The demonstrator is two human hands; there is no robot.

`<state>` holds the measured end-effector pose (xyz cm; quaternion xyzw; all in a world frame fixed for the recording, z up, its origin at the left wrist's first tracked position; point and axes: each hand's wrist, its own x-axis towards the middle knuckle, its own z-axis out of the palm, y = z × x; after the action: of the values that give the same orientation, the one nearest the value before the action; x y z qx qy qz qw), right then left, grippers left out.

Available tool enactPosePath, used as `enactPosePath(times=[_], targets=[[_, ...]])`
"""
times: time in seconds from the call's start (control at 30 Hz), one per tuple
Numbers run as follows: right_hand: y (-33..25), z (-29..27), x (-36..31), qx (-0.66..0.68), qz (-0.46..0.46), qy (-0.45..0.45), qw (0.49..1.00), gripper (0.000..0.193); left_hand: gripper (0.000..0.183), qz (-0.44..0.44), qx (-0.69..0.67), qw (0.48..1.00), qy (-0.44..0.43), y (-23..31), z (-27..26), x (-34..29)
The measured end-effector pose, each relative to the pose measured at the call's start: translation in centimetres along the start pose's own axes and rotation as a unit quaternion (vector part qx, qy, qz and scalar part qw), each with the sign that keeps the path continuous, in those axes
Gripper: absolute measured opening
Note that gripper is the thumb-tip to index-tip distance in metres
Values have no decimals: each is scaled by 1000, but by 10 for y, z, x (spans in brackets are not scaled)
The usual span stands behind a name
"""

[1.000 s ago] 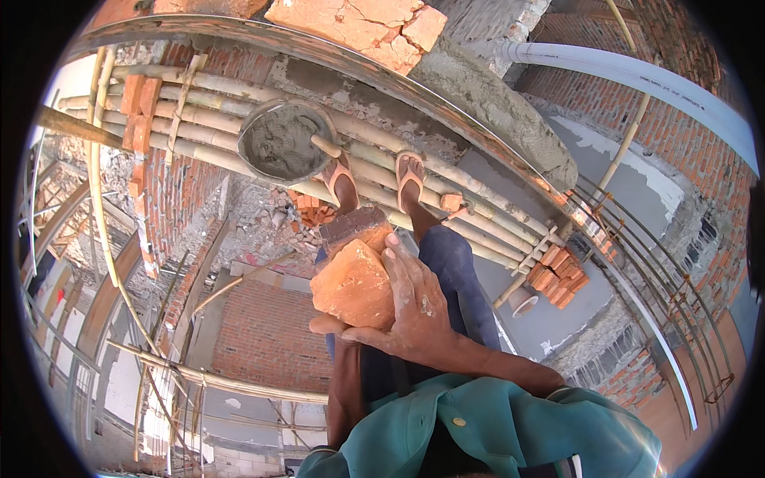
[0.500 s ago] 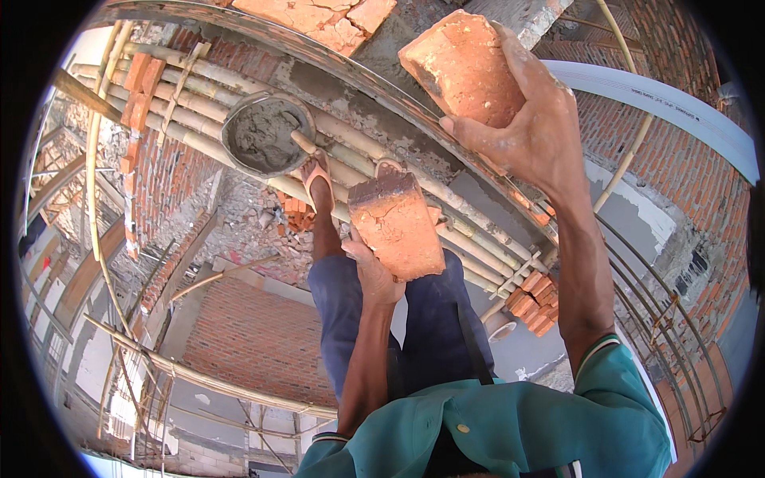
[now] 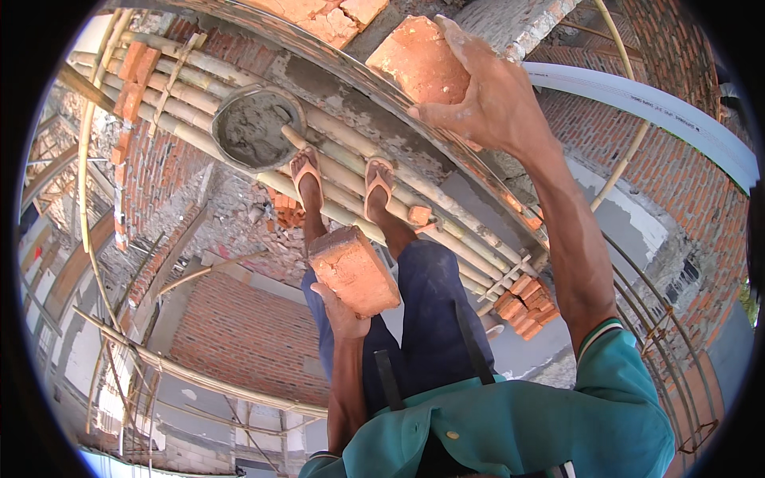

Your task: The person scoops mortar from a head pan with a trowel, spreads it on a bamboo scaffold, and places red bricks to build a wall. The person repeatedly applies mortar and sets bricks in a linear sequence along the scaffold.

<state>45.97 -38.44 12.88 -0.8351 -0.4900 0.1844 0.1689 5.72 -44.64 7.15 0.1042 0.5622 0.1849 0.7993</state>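
Observation:
My left hand [image 3: 343,313] grips an orange clay brick [image 3: 355,271] from below, holding it in front of my thighs. Higher up and to the right, my right hand [image 3: 486,99] clasps a second brick [image 3: 422,60] by its right side, thumb underneath and fingers over the top. That brick appears over the top edge of the wall [image 3: 351,76]; whether it touches the wall I cannot tell. A round bucket of wet grey mortar [image 3: 255,131] stands on the bamboo poles by my feet, with a wooden handle [image 3: 293,137] sticking out of it.
I stand in sandals on bamboo scaffold poles [image 3: 343,171] high above rubble. Bricks are stacked at the left [image 3: 137,76] and at the right [image 3: 526,307]. A white pipe [image 3: 645,99] curves across the right, above steel rods [image 3: 661,334]. Cracked bricks [image 3: 331,20] lie at the top.
The left brick has moved down and left, tilting to show its side. My right hand has shifted left with its brick. Both sandalled feet now show fully.

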Motion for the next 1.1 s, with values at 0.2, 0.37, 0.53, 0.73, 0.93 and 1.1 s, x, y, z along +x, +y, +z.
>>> enactPosePath(times=[0.2, 0.37, 0.53, 0.73, 0.93, 1.1], targets=[[-9, -26, -1, -16, 88, -117, 989, 90, 94, 0, 34, 998, -55, 12, 23, 1], [-59, -1, -115, 99, 25, -5, 995, 118, 91, -1, 67, 994, -90, 31, 65, -9], [-113, 19, -203, 300, 233, -48, 924, 117, 85, 65, 218, 960, -163, 33, 116, -30], [-68, -22, -200, 247, 218, 89, 940, 110, 83, -25, 108, 935, -337, 16, 174, -32], [3, -46, -182, 49, 162, 138, 976, 97, 95, 197, 338, 851, -351, 29, 212, -6], [46, -28, -169, -46, 124, 19, 991, 98, 70, 368, 478, 733, -314, 78, 237, 28]])
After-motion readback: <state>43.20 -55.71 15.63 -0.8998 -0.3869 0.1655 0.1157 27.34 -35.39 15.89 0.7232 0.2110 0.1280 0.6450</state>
